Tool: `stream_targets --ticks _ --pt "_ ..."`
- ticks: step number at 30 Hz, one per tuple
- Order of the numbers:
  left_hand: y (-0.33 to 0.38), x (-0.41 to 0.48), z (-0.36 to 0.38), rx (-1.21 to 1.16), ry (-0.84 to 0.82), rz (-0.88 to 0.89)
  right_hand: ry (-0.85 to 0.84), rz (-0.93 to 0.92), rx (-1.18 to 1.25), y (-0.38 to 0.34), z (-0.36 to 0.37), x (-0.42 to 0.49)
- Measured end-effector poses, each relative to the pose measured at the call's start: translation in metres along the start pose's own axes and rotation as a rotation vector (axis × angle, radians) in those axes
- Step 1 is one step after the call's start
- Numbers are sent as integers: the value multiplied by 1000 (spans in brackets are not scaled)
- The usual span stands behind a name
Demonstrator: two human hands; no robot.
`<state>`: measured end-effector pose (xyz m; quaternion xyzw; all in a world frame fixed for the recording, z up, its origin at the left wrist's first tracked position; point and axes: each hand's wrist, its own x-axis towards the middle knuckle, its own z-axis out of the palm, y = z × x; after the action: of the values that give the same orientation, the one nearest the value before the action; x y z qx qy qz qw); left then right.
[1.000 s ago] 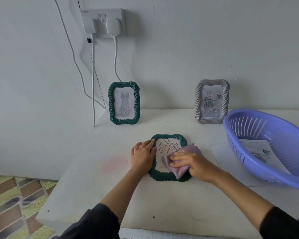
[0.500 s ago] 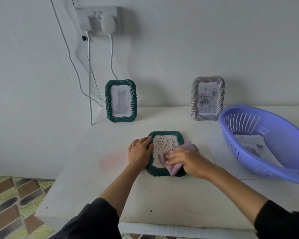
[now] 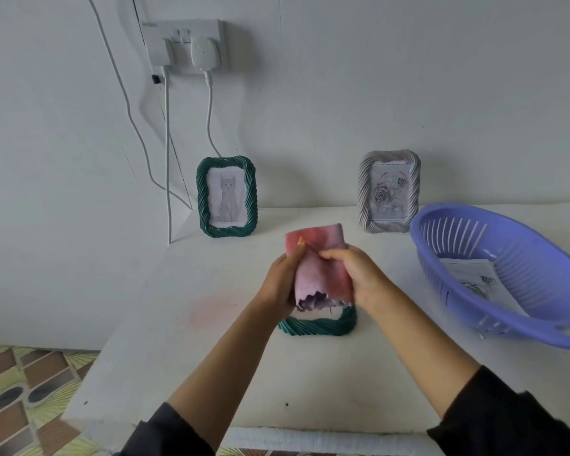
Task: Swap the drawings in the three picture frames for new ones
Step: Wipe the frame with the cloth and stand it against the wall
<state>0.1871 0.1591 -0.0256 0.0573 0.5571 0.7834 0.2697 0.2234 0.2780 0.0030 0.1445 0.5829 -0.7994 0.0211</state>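
Both forearms reach forward, the left hand and right hand raised close together, fingers curled in a grip.

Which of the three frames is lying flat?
The green frame under the hands, mostly hidden by the cloth. The cat frame and grey frame stand upright.

Soft even light; edges bowed; slight blur.
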Motion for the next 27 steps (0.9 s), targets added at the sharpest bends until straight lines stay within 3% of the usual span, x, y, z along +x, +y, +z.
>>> stream_targets --ticks 3,7,11,15,19,21,24,27 --pt "8 -7 -13 -55 152 23 40 -113 -134 10 -2 4" --pt "28 -18 -56 100 280 -73 273 -248 -801 26 -31 14" --pt "35 -20 -109 323 450 -122 219 -178 -1124 55 -52 23" --pt "35 -20 -141 582 524 -146 266 -236 -1230 71 -54 25" --pt "41 -18 -148 1180 715 -174 275 -260 -1264 74 -54 24" --pt "38 -21 -137 1369 806 -88 281 -264 -1263 74 -53 24" --pt "21 -20 -120 1554 704 68 280 -260 -1277 74 -52 24" --pt "-2 -19 -121 1641 598 -52 277 -258 -1283 72 -52 22"
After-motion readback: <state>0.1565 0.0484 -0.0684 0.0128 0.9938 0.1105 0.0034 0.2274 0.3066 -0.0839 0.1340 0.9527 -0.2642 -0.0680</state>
